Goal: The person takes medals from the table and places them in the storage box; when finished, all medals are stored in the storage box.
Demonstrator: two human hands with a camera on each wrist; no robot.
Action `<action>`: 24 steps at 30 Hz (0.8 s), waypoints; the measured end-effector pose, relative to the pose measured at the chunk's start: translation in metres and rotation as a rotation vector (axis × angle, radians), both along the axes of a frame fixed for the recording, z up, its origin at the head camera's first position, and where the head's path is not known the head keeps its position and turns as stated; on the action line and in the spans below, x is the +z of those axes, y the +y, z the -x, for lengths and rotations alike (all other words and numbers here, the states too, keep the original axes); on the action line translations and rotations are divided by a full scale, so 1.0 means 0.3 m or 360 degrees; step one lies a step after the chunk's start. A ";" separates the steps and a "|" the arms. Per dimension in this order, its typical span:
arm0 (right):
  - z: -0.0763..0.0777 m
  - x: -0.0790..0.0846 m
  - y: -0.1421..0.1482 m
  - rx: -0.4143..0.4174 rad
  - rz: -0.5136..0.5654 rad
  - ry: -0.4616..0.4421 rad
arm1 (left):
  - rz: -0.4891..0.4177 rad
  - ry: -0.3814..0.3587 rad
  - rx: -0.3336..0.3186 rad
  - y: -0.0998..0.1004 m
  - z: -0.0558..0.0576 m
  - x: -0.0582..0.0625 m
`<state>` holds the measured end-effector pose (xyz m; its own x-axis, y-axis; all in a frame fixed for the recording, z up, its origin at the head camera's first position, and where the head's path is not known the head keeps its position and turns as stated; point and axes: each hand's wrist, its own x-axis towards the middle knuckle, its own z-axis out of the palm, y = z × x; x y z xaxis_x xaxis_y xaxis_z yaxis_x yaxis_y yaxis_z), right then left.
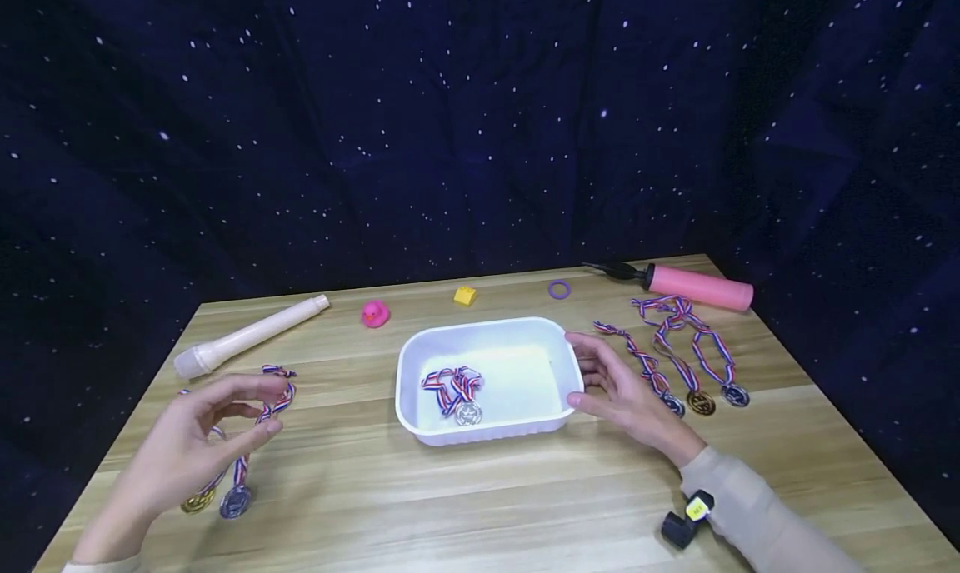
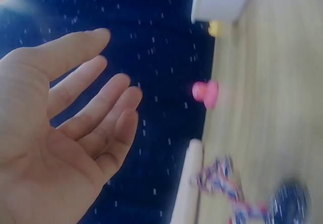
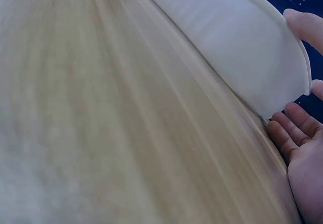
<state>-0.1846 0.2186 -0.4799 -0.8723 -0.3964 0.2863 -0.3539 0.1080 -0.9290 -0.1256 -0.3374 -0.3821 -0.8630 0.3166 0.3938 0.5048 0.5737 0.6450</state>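
Observation:
A white plastic basin [image 1: 486, 430] sits mid-table with a silver medal [image 1: 468, 413] on a striped ribbon lying inside it. My right hand [image 1: 618, 390] is at the basin's right end, thumb and forefinger touching the rim. In the right wrist view its other fingers [image 3: 298, 128] lie loosely beside the basin's wall. My left hand [image 1: 198, 444] hovers over the left side of the table, fingers loosely bent with nothing between them. Partly hidden beneath it are a gold medal [image 1: 198, 501] and a silver medal [image 1: 236, 501] with ribbons.
Three ribboned medals, including a bronze-toned one [image 1: 701, 402], lie at the right. Behind them rests a pink hand pump [image 1: 701, 287]. Along the back are a purple ring [image 1: 559, 289], a yellow block [image 1: 465, 296], a pink rubber duck [image 1: 375, 313] and a pale microphone-shaped stick [image 1: 255, 335].

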 end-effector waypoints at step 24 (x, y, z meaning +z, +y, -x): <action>0.002 -0.014 0.003 -0.0056 0.0014 0.0059 | 0.0408 -0.0162 0.0139 -0.221 -0.104 -0.215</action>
<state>-0.1851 0.2196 -0.4841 -0.8744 -0.3627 0.3221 -0.3843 0.1128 -0.9163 -0.0945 -0.4038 -0.4467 -0.9223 0.3172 0.2206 0.3864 0.7632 0.5179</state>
